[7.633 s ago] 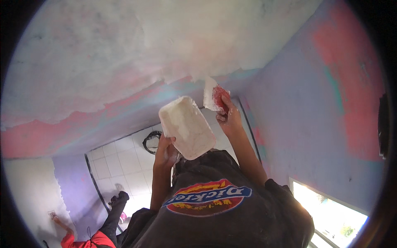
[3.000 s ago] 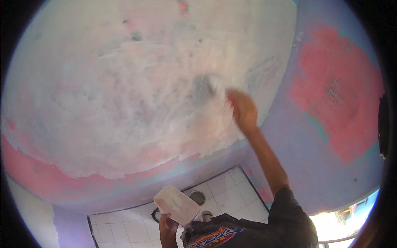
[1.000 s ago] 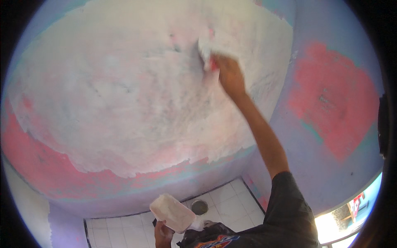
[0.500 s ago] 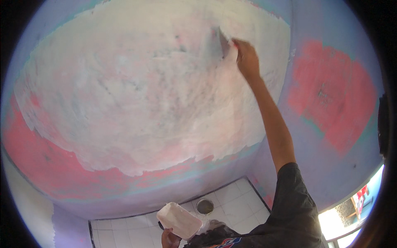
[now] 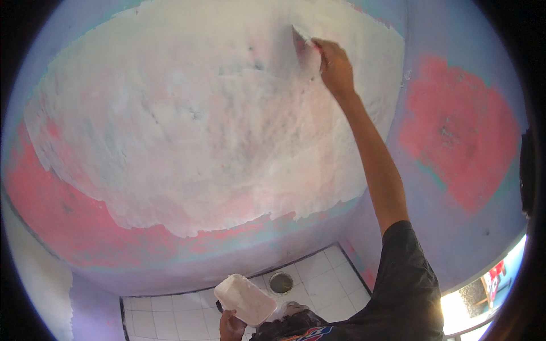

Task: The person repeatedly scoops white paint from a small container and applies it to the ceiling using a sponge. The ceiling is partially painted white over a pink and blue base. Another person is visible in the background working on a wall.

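Note:
My right hand is raised high against the wall, closed on the handle of a putty knife. The knife's flat metal blade lies at or very close to a broad patch of whitish filler that covers most of the wall, with pink and dark marks showing through. Low in the view, my left hand grips a pale, rectangular plastic tub by its side. Whitish residue coats the tub, and how much it holds is hard to make out.
A round grey bucket stands on the white tiled floor at the wall's foot. To the right, the adjoining lilac wall bears a red patch. A bright opening is at the lower right.
My right hand and the putty knife have moved slightly up and to the left along the wall. My left hand and the tub have barely shifted.

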Motion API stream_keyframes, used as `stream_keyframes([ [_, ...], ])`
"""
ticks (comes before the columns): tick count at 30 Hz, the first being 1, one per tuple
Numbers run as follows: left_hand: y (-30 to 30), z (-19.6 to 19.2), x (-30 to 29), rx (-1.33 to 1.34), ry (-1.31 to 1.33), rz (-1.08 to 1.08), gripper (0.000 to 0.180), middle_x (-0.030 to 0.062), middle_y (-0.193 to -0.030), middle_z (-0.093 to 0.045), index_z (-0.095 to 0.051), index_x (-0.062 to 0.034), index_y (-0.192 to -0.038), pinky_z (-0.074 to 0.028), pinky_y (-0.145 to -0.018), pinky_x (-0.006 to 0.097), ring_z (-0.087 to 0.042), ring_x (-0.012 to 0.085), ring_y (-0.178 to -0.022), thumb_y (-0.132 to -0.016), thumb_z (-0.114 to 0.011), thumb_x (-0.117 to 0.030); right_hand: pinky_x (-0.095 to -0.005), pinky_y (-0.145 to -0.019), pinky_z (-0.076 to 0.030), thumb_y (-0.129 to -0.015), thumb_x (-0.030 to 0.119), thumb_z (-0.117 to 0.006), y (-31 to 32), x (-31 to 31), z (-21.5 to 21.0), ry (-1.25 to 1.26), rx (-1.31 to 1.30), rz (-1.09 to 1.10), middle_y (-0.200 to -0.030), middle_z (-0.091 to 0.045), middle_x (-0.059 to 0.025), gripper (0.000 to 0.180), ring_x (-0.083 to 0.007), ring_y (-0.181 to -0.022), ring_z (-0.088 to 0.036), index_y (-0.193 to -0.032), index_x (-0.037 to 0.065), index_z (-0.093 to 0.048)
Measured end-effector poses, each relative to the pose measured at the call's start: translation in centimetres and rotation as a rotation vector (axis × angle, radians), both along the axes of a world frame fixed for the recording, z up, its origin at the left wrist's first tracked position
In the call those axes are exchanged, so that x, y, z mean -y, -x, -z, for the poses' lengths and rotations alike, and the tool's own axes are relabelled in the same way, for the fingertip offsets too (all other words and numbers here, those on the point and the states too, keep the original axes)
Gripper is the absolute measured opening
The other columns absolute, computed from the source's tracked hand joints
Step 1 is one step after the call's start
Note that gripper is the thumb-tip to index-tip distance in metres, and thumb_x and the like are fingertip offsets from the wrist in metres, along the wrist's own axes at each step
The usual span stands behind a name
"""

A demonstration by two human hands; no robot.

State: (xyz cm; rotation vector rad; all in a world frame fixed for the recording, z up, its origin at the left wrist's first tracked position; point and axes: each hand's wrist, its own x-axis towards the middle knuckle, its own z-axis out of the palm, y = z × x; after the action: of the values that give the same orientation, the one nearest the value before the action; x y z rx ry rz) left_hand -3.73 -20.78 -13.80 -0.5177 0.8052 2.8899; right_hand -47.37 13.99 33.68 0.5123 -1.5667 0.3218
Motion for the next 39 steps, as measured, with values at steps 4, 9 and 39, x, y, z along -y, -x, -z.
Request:
stream_keyframes([
  [4, -0.2, 0.2, -0.4, -0.005, 0.051, -0.058, 0.071, 0.0227, -0.143, -0.051, -0.039, -0.0001, -0.148, -0.048, -0.105, 0.066, -0.052, 0.0456, -0.133, -0.084, -0.061, -0.021, -0.0411, -0.105, -0.048, -0.088, -0.003, -0.053, 0.2, 3.6, 16.0, -0.190, 0.285, -0.208, -0.123, -0.070, -0.0119, 0.043, -0.0305, -0.115, -0.063, -0.127, 0.007, -0.066],
  [9, 0.3, 1.4, 0.0, 0.050, -0.044, -0.028, 0.075, 0.0233, -0.145, -0.049, -0.036, -0.0010, -0.150, -0.045, -0.106, 0.068, -0.050, 0.0463, -0.135, -0.082, -0.062, -0.019, -0.0428, -0.102, -0.050, -0.087, -0.003, -0.053, -3.8, 4.8, 18.5, -0.270, 0.347, -0.232, -0.116, -0.069, -0.0127, 0.042, -0.0305, -0.112, -0.063, -0.126, 0.007, -0.066],
  [39, 1.3, 1.0, -0.2, -0.014, -0.064, 0.046, 0.074, 0.0160, -0.143, -0.054, -0.041, -0.0057, -0.149, -0.042, -0.109, 0.063, -0.052, 0.0412, -0.134, -0.080, -0.063, -0.018, -0.0428, -0.108, -0.046, -0.087, -0.002, -0.054, -5.5, 7.5, 20.3, -0.350, 0.407, -0.229, -0.125, -0.067, -0.0135, 0.045, -0.0287, -0.118, -0.061, -0.129, 0.008, -0.065],
])
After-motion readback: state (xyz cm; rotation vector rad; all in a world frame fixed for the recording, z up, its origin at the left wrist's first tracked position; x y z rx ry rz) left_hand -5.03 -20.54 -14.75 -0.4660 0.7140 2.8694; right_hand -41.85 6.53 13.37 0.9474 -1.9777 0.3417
